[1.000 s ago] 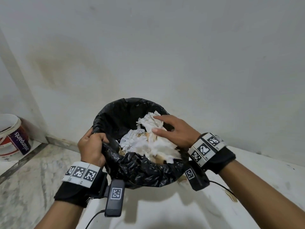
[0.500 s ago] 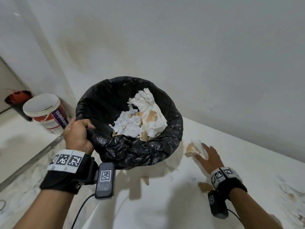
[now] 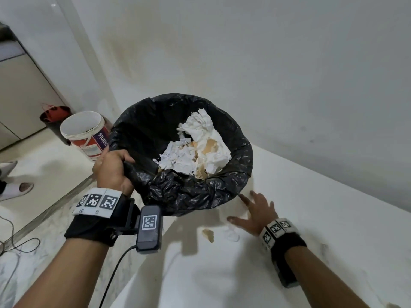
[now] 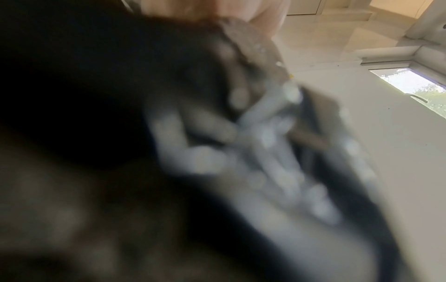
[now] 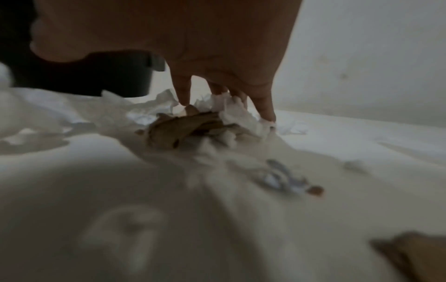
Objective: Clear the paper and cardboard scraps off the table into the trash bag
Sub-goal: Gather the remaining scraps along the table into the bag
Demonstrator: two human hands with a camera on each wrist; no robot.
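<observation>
My left hand (image 3: 111, 167) grips the near rim of the black trash bag (image 3: 195, 194), which is held at the table's left end. Crumpled white paper and brown cardboard scraps (image 3: 200, 147) fill the bag. My right hand (image 3: 258, 210) lies palm down on the white table (image 3: 322, 207), fingers spread and straight, just right of the bag. In the right wrist view its fingertips (image 5: 265, 108) press on a small pile of brown cardboard and white paper (image 5: 193, 126). A brown scrap (image 3: 208, 234) and a white scrap (image 3: 232, 235) lie beside the thumb. The left wrist view shows only blurred bag plastic (image 4: 265, 152).
A white paint bucket (image 3: 86, 134) and a dark red-rimmed bin (image 3: 55, 114) stand on the floor to the left. A cable (image 3: 13, 241) trails there. A person's sandalled feet (image 3: 15, 190) are at the far left. The wall runs close behind the table. Small scraps (image 5: 282, 179) lie nearer the wrist.
My right hand left the paper in the bag, dropped to the table and slid toward the bag over the scraps. My left hand kept its grip on the rim.
</observation>
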